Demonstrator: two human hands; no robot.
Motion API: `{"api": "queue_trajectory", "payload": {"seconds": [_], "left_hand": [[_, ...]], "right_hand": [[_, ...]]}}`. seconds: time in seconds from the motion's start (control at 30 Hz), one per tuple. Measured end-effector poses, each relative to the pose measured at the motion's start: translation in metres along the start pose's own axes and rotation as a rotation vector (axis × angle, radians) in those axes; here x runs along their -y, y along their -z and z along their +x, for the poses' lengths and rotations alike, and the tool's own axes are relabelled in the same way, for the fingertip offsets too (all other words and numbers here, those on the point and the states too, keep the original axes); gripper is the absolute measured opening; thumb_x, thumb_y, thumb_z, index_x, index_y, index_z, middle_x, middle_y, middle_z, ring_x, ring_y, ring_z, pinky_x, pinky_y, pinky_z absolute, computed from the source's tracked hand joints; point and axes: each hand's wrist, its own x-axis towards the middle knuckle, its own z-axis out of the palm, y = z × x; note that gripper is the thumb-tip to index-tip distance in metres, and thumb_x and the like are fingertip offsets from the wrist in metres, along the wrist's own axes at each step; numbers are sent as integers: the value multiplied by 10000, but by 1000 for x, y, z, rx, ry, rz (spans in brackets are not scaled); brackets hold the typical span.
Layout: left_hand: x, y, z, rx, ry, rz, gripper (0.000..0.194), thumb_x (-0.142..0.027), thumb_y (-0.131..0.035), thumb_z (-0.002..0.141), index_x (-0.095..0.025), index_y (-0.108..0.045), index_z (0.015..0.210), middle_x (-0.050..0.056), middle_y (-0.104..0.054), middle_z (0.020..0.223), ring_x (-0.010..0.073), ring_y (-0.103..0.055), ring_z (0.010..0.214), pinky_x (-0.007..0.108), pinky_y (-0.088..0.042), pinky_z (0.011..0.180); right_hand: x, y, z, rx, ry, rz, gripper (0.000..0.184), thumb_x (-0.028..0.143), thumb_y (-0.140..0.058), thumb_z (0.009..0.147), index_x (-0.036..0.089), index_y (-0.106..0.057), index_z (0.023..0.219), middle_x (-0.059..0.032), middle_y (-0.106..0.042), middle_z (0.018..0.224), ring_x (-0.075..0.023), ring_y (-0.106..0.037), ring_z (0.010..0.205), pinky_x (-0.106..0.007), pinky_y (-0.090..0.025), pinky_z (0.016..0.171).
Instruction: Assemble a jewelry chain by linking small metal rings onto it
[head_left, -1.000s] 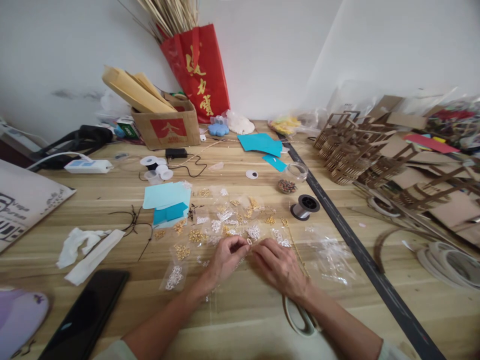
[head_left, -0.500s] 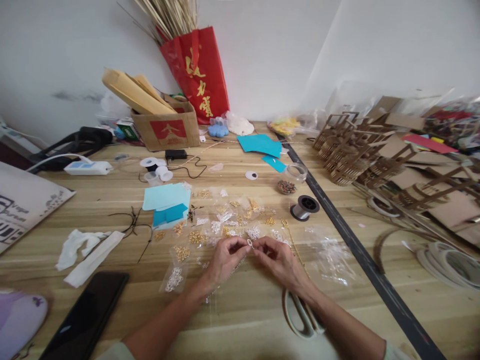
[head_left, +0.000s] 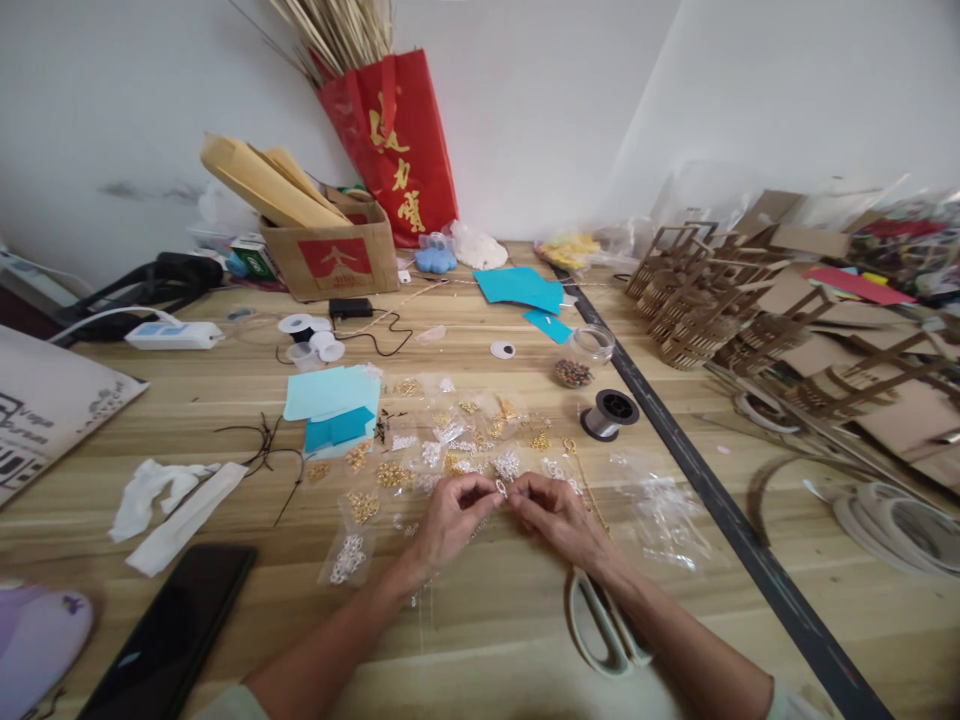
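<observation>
Both my hands meet low over the middle of the table, fingertips almost touching. Between them shows a small silver clasp (head_left: 501, 487), a ring-like piece too small to see clearly. My left hand (head_left: 448, 518) is pinched closed at its left side, and a thin silver chain (head_left: 474, 532) trails beneath that hand. From the right, my right hand (head_left: 559, 520) pinches at the clasp, its fingertips partly hiding what they grip. Small bags of silver findings (head_left: 506, 464) and gold findings (head_left: 392, 474) lie just beyond. Scissors (head_left: 600, 625) rest under my right forearm.
A wire spool (head_left: 611, 414) and a jar of beads (head_left: 574, 373) stand beyond my right hand. Clear bags (head_left: 664, 510) lie right of it. Blue cards (head_left: 334, 395) and a phone (head_left: 176, 630) are on the left. Small woven baskets (head_left: 694, 300) crowd the far right.
Almost nothing differs. My hands stay pinched at the same spot, with a slight shift of the fingers and of the head view.
</observation>
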Motion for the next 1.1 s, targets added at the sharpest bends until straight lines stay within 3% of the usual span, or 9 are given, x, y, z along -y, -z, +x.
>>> {"api": "queue_trajectory", "payload": {"seconds": [0.4,0.67,1.1], "left_hand": [[-1,-1,0,-2,31,3,212,-324,-612,759,-136,-610,661,-5,-558,618,123,-484,602,225,-380,574],[-1,-1,-1,-2,-6,27,216,-326,-604,775,-139,-609,667,-3,-560,619,122,-483,594,225,-377,563],[1,-2,-1,-8,0,14,170,-285,-607,753,-139,-619,665,19,-606,641,133,-524,610,232,-413,576]], "right_hand": [[3,-4,-2,22,-23,13,282,426,-548,880,169,-564,765,48,-458,550,-101,-396,493,-222,-292,469],[8,-3,-5,-75,46,-210,209,325,-517,890,170,-589,771,46,-455,585,-104,-377,529,-226,-265,490],[10,-6,-7,-132,156,-359,178,237,-493,895,164,-631,809,-2,-597,684,-129,-501,596,-226,-355,545]]}}
